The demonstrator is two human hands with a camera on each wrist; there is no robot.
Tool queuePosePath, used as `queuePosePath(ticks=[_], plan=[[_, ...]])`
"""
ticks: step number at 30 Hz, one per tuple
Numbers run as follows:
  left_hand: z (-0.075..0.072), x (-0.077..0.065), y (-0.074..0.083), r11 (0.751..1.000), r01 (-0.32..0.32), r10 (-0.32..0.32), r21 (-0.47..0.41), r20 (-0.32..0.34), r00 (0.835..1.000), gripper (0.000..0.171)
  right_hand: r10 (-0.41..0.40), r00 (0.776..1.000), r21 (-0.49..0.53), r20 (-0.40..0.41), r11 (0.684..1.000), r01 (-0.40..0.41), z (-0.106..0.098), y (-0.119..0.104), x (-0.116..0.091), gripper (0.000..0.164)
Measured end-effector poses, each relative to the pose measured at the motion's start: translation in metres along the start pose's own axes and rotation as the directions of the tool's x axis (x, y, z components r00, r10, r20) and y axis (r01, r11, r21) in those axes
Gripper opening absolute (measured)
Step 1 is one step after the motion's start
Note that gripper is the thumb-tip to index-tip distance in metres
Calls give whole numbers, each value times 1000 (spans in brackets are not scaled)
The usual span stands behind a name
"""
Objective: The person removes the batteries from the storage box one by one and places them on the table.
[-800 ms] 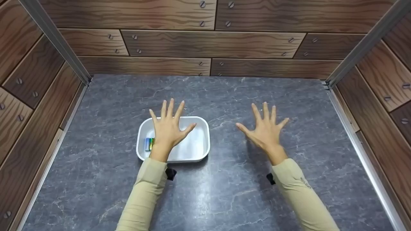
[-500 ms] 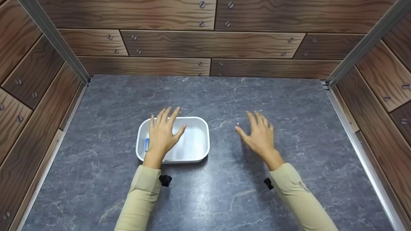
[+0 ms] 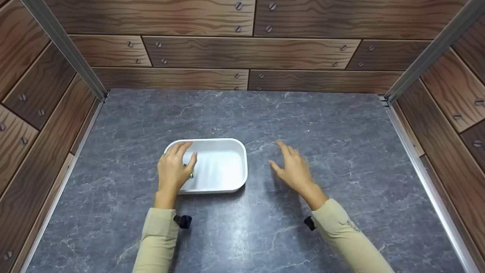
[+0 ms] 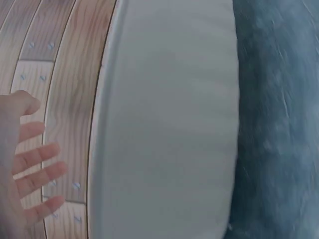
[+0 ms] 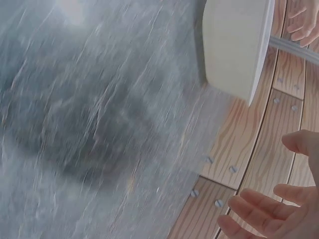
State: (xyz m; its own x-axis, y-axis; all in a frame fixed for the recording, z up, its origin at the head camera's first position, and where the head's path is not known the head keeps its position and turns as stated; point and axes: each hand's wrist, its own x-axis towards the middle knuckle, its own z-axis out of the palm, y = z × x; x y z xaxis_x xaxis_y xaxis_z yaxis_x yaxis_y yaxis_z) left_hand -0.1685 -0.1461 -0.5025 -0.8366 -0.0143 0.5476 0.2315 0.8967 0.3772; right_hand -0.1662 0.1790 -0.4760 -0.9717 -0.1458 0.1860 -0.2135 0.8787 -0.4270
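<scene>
A white rectangular tray (image 3: 227, 167) with rounded corners and a raised rim lies on the grey marbled tabletop. My left hand (image 3: 172, 170) is over the tray's left end, fingers relaxed and thumb apart, with nothing in its grasp. Beneath its thumb a bit of a small green, battery-like cylinder (image 3: 191, 175) shows inside the tray; the left hand hides the rest of that end. To the right of the tray, my right hand (image 3: 295, 170) hovers over the tabletop, fingers loosely bent and thumb spread, holding nothing. The tray's outer wall (image 4: 169, 124) fills the middle of the left wrist view.
Wood-patterned panels (image 3: 242, 51) stand behind the tabletop (image 3: 341, 235) and along both sides. Metal posts (image 3: 66, 49) rise at the back corners, and a metal strip (image 3: 428, 185) edges the right side. A dark wrist device (image 3: 183, 222) sits by the left cuff.
Both hands have drawn back toward the person and moved left, their widely spread fingers relaxing into a loose bend. The left hand now covers the blue cylinder seen earlier. The tray stays put.
</scene>
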Motion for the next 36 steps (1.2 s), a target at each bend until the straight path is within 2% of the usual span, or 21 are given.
queuePosePath(ticks=[6, 13, 20, 24, 27, 29, 33, 36], plan=[[-5, -9, -21, 998, 18, -20, -67, -20, 1000, 32, -23, 999, 60, 30, 998, 21, 4, -13, -7, 55], [-9, -21, -46, 987, 29, -37, -155, -54, 998, 33, -93, 994, 94, 56, 992, 88, 14, -27, -13, 49], [-8, -33, -66, 971, 91, -92, -223, 4, 996, 34, -141, 986, 128, 92, 983, 129, 23, -37, -18, 48], [-5, -39, -77, 953, 81, -83, -294, 5, 997, 36, -169, 981, 155, 99, 976, 152, 28, -42, -20, 47], [-6, -41, -83, 930, 116, -102, -349, 58, 993, 39, -191, 976, 152, 106, 973, 173, 31, -47, -21, 45], [-6, -42, -86, 907, 170, -133, -385, 120, 984, 43, -204, 974, 146, 103, 971, 188, 32, -50, -21, 44], [-7, -43, -93, 845, 287, -189, -451, 251, 950, 47, -224, 970, 144, 94, 967, 210, 34, -57, -21, 43], [-6, -44, -96, 785, 354, -211, -508, 319, 924, 47, -243, 966, 140, 88, 963, 230, 37, -62, -20, 43]])
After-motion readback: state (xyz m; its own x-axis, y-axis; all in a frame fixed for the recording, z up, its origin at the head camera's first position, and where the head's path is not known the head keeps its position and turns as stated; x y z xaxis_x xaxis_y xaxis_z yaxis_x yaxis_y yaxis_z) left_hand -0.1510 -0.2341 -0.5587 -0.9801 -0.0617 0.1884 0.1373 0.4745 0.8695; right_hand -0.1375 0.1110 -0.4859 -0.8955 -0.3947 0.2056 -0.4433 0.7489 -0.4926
